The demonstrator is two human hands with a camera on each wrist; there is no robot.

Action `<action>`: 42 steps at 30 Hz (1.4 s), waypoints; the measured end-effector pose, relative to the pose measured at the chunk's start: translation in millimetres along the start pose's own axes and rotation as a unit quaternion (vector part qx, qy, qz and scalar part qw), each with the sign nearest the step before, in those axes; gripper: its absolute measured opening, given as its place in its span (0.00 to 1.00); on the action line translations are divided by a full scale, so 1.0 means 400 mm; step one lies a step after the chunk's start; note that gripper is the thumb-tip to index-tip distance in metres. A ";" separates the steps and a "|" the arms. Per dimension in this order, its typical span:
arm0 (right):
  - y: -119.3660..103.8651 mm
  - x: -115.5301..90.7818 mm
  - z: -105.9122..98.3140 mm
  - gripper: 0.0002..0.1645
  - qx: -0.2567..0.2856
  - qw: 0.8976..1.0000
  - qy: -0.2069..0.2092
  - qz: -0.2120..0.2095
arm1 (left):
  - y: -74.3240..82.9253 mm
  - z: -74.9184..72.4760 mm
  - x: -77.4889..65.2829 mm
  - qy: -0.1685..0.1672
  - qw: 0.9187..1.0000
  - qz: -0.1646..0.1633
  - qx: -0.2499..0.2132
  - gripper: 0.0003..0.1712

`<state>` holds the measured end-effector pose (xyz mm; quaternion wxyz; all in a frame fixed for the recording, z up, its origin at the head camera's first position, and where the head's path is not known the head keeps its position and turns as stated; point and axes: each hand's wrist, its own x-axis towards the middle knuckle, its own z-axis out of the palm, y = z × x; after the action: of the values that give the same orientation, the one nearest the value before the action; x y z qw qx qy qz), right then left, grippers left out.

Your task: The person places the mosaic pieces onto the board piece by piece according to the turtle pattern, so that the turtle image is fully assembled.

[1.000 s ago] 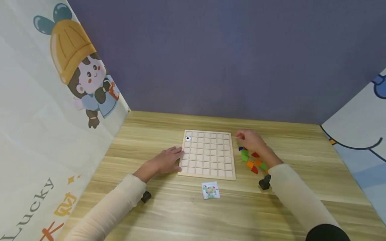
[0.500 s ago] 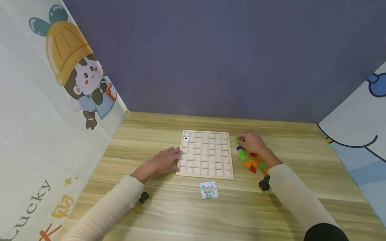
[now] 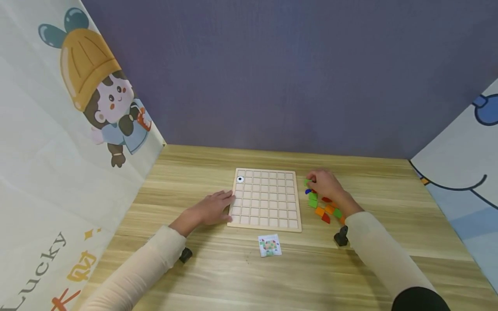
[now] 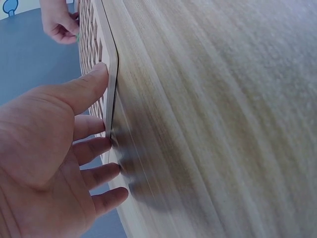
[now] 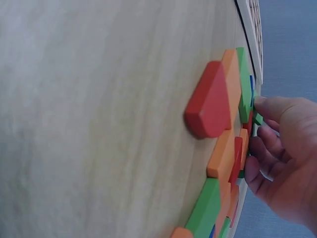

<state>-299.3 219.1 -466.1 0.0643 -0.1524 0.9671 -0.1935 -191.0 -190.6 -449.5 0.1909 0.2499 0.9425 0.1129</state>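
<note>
A wooden grid board lies on the table, one white tile with a black dot in its upper left. My left hand rests at the board's left edge with fingers spread; in the left wrist view its thumb lies on the rim. Right of the board, my right hand pinches a green block between thumb and fingers. Below that hand are loose blocks: green, orange, red and a blue one. In the right wrist view a red block stands closest.
A small printed pattern card lies in front of the board. The wooden table meets a dark blue-grey wall at the back. Printed white panels flank it, the left one with a cartoon figure.
The green block has come into sight at my right fingertips, which shifted slightly over the pile. My left hand keeps its place on the board's edge. The head view moved slightly.
</note>
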 end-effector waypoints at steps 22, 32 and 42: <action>-0.052 0.022 -0.004 0.18 0.068 0.996 0.041 -0.036 | -0.004 0.004 0.002 0.003 1.000 0.003 0.003 0.44; -0.138 0.053 0.016 0.15 0.080 0.994 0.044 -0.062 | -0.004 0.004 -0.001 0.004 1.000 0.000 0.001 0.44; -0.219 0.083 0.051 0.13 0.094 0.991 0.004 -0.091 | 0.000 -0.001 -0.004 0.006 1.000 -0.003 -0.003 0.44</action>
<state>-303.3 124.3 -452.2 0.0567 -0.2324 0.9268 -0.2895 -189.7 -191.4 -448.8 0.1868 0.2456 0.9440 0.1168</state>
